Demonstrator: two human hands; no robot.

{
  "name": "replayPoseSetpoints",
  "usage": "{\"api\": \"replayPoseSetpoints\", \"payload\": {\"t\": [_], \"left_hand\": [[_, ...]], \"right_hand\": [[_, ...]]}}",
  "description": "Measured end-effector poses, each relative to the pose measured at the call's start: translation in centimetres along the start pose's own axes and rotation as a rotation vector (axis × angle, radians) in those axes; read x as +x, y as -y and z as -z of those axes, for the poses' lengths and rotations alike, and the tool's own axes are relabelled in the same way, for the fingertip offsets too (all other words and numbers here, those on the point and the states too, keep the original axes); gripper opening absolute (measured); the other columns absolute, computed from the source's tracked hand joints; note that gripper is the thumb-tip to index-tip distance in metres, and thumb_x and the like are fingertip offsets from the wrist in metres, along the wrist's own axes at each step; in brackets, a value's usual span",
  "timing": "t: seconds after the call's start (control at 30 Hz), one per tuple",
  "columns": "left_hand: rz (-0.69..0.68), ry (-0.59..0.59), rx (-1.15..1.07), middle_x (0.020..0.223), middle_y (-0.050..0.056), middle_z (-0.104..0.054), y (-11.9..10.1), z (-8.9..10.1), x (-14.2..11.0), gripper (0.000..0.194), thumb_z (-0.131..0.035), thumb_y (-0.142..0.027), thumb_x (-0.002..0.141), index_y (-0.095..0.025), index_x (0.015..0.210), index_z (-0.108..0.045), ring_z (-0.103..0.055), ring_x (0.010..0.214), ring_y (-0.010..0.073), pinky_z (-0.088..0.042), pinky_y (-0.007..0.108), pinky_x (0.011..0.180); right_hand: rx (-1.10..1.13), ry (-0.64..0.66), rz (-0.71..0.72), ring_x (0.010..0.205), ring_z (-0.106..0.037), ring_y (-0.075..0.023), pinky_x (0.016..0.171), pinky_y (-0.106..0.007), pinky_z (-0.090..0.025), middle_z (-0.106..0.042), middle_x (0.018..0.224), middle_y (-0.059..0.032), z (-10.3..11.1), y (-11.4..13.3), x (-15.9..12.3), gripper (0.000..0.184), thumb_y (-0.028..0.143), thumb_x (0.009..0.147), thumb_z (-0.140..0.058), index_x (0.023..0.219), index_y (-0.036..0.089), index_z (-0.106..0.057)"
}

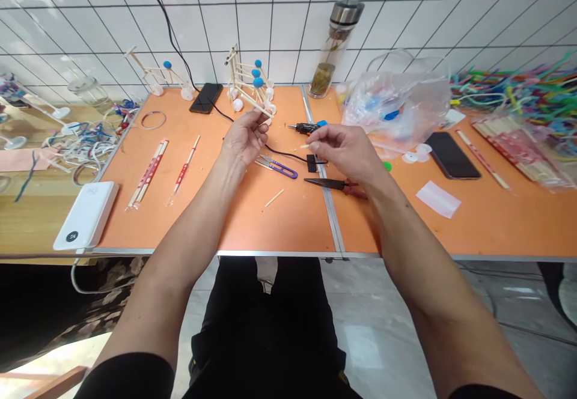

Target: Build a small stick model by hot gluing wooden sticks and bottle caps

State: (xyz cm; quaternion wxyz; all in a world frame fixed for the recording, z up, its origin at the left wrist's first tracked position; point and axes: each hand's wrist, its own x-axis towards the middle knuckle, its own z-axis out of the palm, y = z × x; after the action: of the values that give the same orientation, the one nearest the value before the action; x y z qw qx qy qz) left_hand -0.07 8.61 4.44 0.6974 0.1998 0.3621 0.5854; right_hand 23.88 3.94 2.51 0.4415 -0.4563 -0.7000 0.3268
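My left hand [247, 134] is closed, its fingertips pinching the near end of a wooden-stick model [246, 95] with white wheels. Sticks with blue balls [258, 73] overlap it; I cannot tell whether they belong to the same model. In my right hand [340, 146], a short piece of wooden stick [305, 146] is pinched between thumb and finger. Just beyond it lies a black pen-like tool [304, 128] with a metal tip. Purple thread snips [280, 167] rest below and between my hands. Red-handled pliers [331, 183] lie partly under my right wrist. A loose stick piece [274, 197] is nearer me.
Wrapped chopsticks [148, 173] and a phone [206, 98] lie left, beside a white power bank [86, 216]. A second stick model [162, 77] stands behind. At right are a tea bottle [331, 50], a plastic bag [396, 104], another phone [453, 155] and colourful pipe cleaners [518, 89].
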Motion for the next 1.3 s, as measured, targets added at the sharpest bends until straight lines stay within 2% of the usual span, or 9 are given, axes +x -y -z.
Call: {"api": "replayPoseSetpoints", "payload": {"t": [0.2,0.37,0.5,0.57,0.67,0.77,0.9,1.03,1.3], "left_hand": [[-0.043,0.025,0.043,0.079,-0.003,-0.077,0.0,0.2,0.2,0.010,-0.083,-0.032,0.102,-0.022,0.103,-0.081,-0.059,0.053,0.0036,-0.043,0.012,0.047],[-0.058,0.043,0.071,0.083,-0.003,-0.077,0.2,0.6,0.8,0.018,-0.086,-0.031,0.100,-0.019,0.090,-0.076,-0.059,0.057,0.0032,-0.044,0.014,0.049],[-0.065,0.032,0.106,0.088,-0.001,-0.079,0.4,0.8,1.1,0.020,-0.088,-0.035,0.098,-0.020,0.096,-0.077,-0.062,0.060,0.0046,-0.046,0.016,0.051],[-0.082,0.015,0.126,0.087,-0.001,-0.077,0.5,0.9,1.1,0.023,-0.090,-0.039,0.097,-0.020,0.099,-0.077,-0.066,0.062,0.0060,-0.047,0.017,0.052],[-0.115,0.001,0.153,0.084,-0.002,-0.076,0.5,1.0,1.2,0.026,-0.093,-0.040,0.094,-0.021,0.098,-0.076,-0.067,0.063,0.0066,-0.047,0.017,0.052],[-0.153,0.018,0.161,0.082,-0.002,-0.076,0.4,1.0,1.2,0.026,-0.095,-0.035,0.092,-0.021,0.091,-0.073,-0.064,0.060,0.0056,-0.046,0.016,0.051],[-0.191,0.046,0.154,0.079,-0.003,-0.074,0.3,1.0,1.1,0.024,-0.091,-0.029,0.096,-0.019,0.084,-0.071,-0.060,0.057,0.0033,-0.042,0.014,0.050],[-0.222,0.056,0.149,0.080,-0.003,-0.074,0.4,1.1,1.2,0.026,-0.091,-0.028,0.095,-0.018,0.083,-0.070,-0.057,0.056,0.0024,-0.038,0.014,0.049],[-0.300,0.026,0.244,0.086,-0.001,-0.075,1.1,1.4,1.3,0.033,-0.096,-0.038,0.090,-0.020,0.081,-0.070,-0.058,0.062,0.0043,-0.038,0.016,0.053]], "right_hand": [[-0.122,0.854,0.222,0.090,-0.074,-0.0165,0.082,-0.031,-0.055,-0.081,0.097,-0.0003,-2.9,7.8,-5.8,0.016,0.019,0.104,-0.067,0.097,0.025,-0.081],[-0.536,1.097,0.436,0.072,-0.062,-0.0177,0.058,-0.037,-0.038,-0.074,0.097,-0.0010,-6.6,8.8,-13.8,0.028,-0.002,0.087,-0.059,0.093,0.023,-0.069],[-0.624,0.963,0.481,0.080,-0.064,-0.0231,0.060,-0.042,-0.039,-0.074,0.105,-0.0054,-7.4,8.7,-16.6,0.038,-0.003,0.076,-0.062,0.102,0.024,-0.068],[-0.592,0.937,0.450,0.078,-0.064,-0.0204,0.061,-0.041,-0.038,-0.077,0.112,-0.0042,-6.6,9.6,-15.8,0.038,-0.002,0.084,-0.061,0.110,0.024,-0.070],[-0.496,0.776,0.349,0.084,-0.071,-0.0182,0.066,-0.035,-0.041,-0.081,0.107,-0.0013,-4.4,11.4,-11.9,0.019,0.015,0.107,-0.063,0.114,0.027,-0.076],[-0.474,0.366,0.271,0.089,-0.074,-0.0209,0.074,-0.034,-0.047,-0.083,0.099,-0.0031,-2.3,11.6,-5.7,0.017,0.021,0.107,-0.064,0.100,0.024,-0.079],[-0.291,-0.063,0.163,0.071,-0.067,-0.0192,0.071,-0.035,-0.052,-0.075,0.078,-0.0009,-2.2,7.0,2.7,0.012,0.013,0.092,-0.072,0.091,0.022,-0.081],[-0.093,-0.340,0.042,0.065,-0.065,-0.0166,0.067,-0.034,-0.054,-0.075,0.079,-0.0007,-4.8,0.8,6.0,0.015,0.013,0.090,-0.067,0.097,0.020,-0.079],[-0.366,-0.354,0.200,0.078,-0.071,-0.0212,0.078,-0.037,-0.056,-0.083,0.096,-0.0055,-7.0,-2.1,3.3,0.018,0.021,0.094,-0.065,0.101,0.022,-0.082]]}}
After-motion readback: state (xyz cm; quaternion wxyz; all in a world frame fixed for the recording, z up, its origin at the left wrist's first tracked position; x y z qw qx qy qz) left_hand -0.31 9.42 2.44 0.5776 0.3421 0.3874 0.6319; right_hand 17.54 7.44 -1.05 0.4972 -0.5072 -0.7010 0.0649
